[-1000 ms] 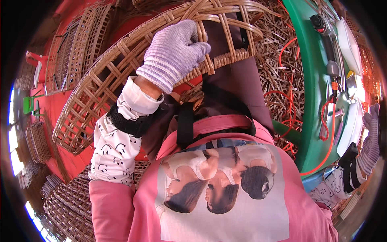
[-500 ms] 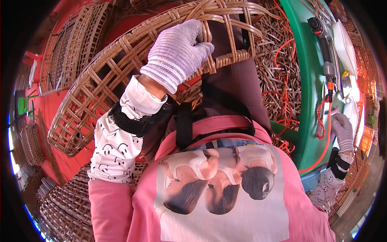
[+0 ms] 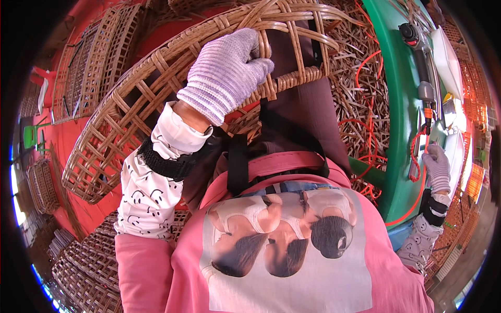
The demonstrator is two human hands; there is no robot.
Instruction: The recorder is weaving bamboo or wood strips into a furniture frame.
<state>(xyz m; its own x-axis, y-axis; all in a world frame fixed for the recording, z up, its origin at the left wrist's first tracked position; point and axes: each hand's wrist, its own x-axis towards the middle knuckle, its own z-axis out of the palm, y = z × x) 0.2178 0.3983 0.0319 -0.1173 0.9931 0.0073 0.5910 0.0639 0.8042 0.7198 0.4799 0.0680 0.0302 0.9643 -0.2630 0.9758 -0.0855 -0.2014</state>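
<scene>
My left hand (image 3: 224, 73), in a lilac-and-white striped knit glove, is closed around a cane strand of a woven rattan panel (image 3: 130, 112). The panel is long with an open lattice, and it lies slanted across my lap. Its bound crosspiece is just right of the thumb. On the right, my right hand (image 3: 437, 166), gloved alike, is over the green table beside the orange air hose (image 3: 420, 195). Its fingers are partly bent and apart, with nothing visible in them. A grey-and-black air tool (image 3: 421, 70) lies farther up the table, joined to the hose.
The green table (image 3: 389, 99) stands along my right side, with white trays (image 3: 447, 62) on it. Cut cane scraps (image 3: 360, 99) and orange hose loops cover the floor beside it. Woven rattan pieces (image 3: 88, 271) are stacked at lower left, and more panels (image 3: 96, 57) stand at upper left.
My right hand has moved slightly left and up, closer to the hose. My left hand has shifted a little left and down, still gripping the rattan panel.
</scene>
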